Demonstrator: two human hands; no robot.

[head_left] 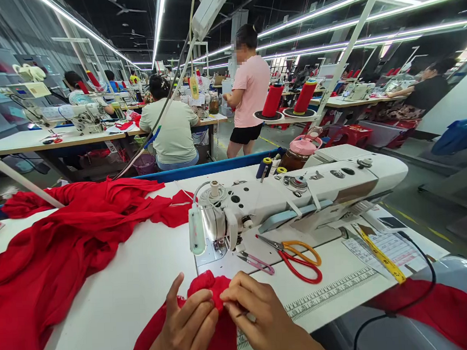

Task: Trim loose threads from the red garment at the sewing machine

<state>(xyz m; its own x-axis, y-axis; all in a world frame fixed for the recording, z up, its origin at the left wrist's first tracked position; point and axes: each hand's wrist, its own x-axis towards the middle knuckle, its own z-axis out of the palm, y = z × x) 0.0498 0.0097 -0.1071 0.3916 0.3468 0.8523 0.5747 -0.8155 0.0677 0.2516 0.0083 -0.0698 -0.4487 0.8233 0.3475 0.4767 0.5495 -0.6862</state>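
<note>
1. The red fabric piece (225, 331) is held bunched over the near edge of the counter (145, 280), at about 6 o'clock in the view, with the sewing machine (265, 199) set from 12 to 2 o'clock of it.
2. The piece is pinched by both hands: one side is gripped in the fingertips of the left hand (188, 319), with one finger raised, and the other side is taken between the thumb and fingers of the right hand (261, 307). A small dark sliver is seen at the right fingers; what it is cannot be told.
3. Judged by its loose folds, the fabric is likely to be light, soft and limp, with no stiffness to be relied on; whether it is slippery cannot be told.
4. It is best taken by its edges, close to the part being worked, with both sides pinched lightly; if it is pulled hard, the knit-like cloth may be stretched. The hanging part, at 7 o'clock of the pinch, is best left slack.
5. The pink thread snips (259, 263) and the scissors (281, 246) are laid near 2 o'clock of the piece, so snagging on their tips should be avoided.
6. At 10 o'clock, a larger heap of red fabric (78, 226) is spread in loose folds.
</note>
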